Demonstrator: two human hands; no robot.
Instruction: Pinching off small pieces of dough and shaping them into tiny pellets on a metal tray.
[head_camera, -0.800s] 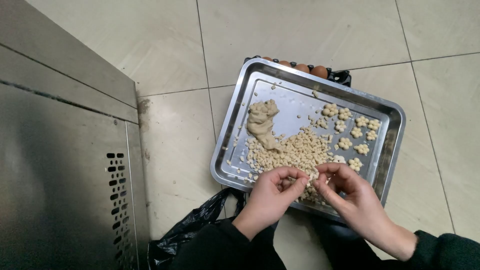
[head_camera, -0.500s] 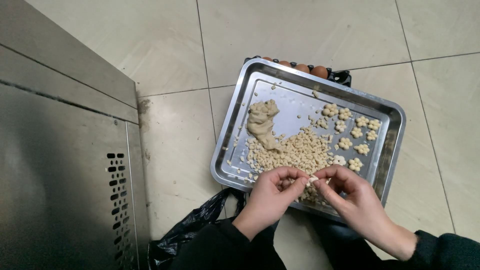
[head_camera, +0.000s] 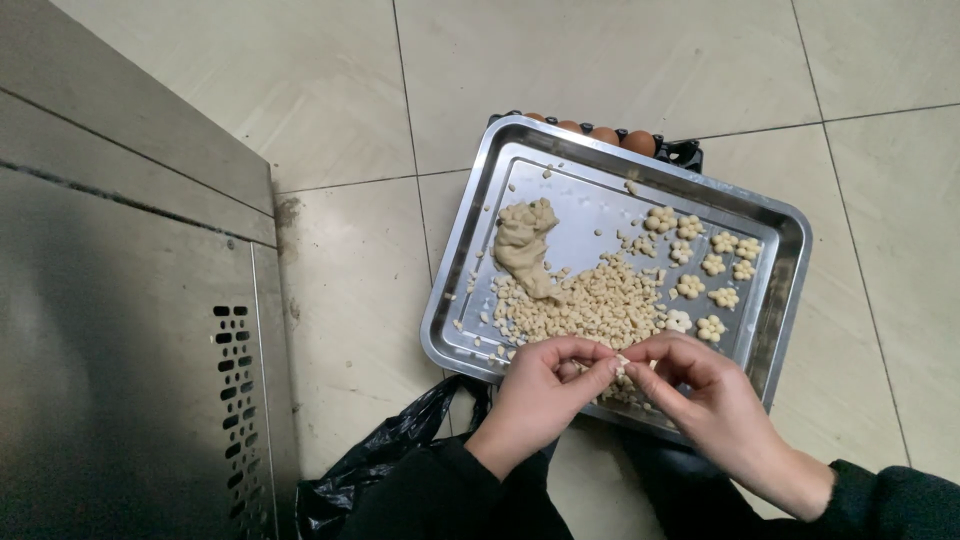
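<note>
1. One metal tray (head_camera: 790, 262) sits on the floor. It holds one lump of beige dough (head_camera: 522, 248) at its upper left, one wide heap of small dough pellets (head_camera: 590, 300) in the middle, and about nine flower-shaped pieces (head_camera: 715, 268) set in loose rows at the right; the count is unsure, as some blur together.
2. Two hands work at the tray's near rim. The left hand (head_camera: 545, 385) and the right hand (head_camera: 700, 385) meet fingertip to fingertip, both curled in a pinch around what seems to be a small bit of dough (head_camera: 622, 362), too tiny to make out fully.
3. Four brown eggs (head_camera: 605, 133) show in a dark carton behind the tray's far edge, the rest hidden by the tray.
4. One black plastic bag (head_camera: 385, 455) lies by the person's dark sleeve, just beside the tray's near left corner.
5. The floor (head_camera: 600, 60) is pale glossy tile with dark grout lines. One stainless steel cabinet (head_camera: 120, 330) with a block of vent slots fills the left side.
6. Bare tile lies open above and to the right of the tray. A strip of tile separates the tray from the cabinet, so the two stand apart.
</note>
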